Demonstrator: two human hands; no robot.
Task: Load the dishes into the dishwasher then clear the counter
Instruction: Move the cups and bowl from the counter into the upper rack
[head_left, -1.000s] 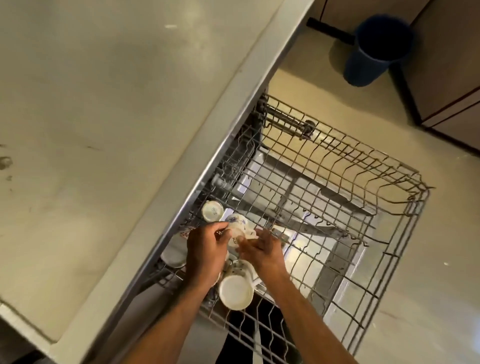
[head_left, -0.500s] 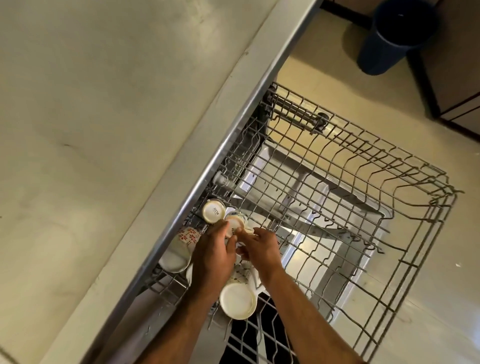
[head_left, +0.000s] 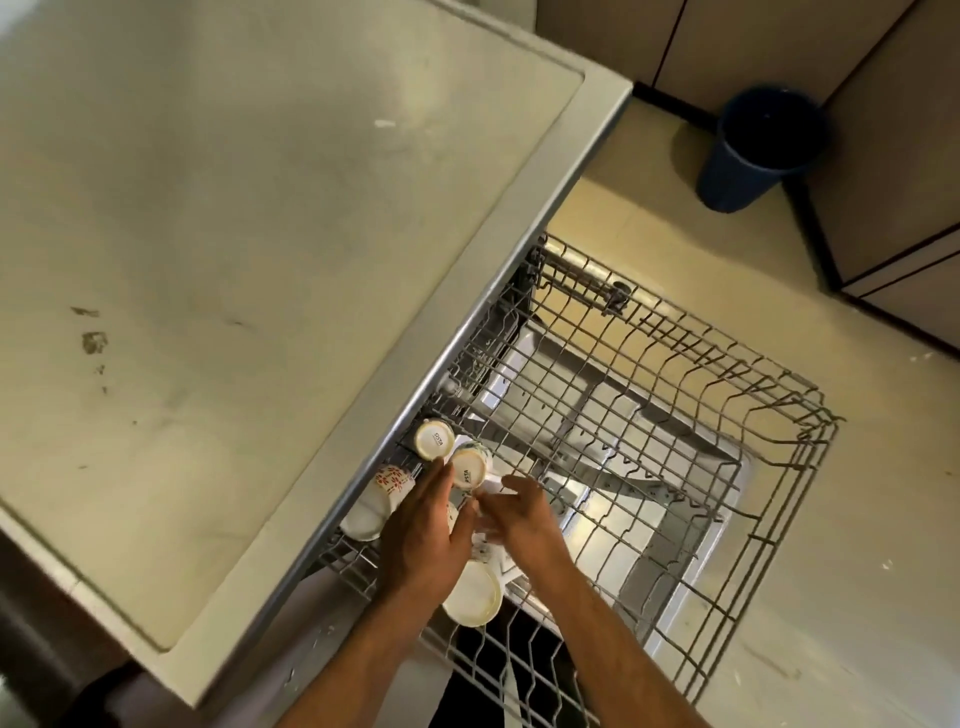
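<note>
The wire dishwasher rack (head_left: 675, 415) is pulled out below the counter edge. Several cups stand bottom up in its left corner: a small white cup (head_left: 435, 439), a blue-patterned cup (head_left: 470, 465), a red-patterned cup (head_left: 387, 491) and a larger white cup (head_left: 472, 592). My left hand (head_left: 426, 525) lies with fairly straight fingers against the left side of the blue-patterned cup. My right hand (head_left: 519, 514) hovers just right of that cup with its fingers spread and relaxed. Another white piece between my hands is mostly hidden.
The grey counter (head_left: 234, 234) fills the left, with a few dark stains near its left edge. A dark blue bin (head_left: 753, 145) stands on the floor by the cabinets (head_left: 909, 156) at the upper right. The rack's right part holds nothing.
Both hands gripped the blue-patterned cup before; now their fingers have loosened and the cup stands bottom up beside the small white cup. The camera has drawn back and shows more counter.
</note>
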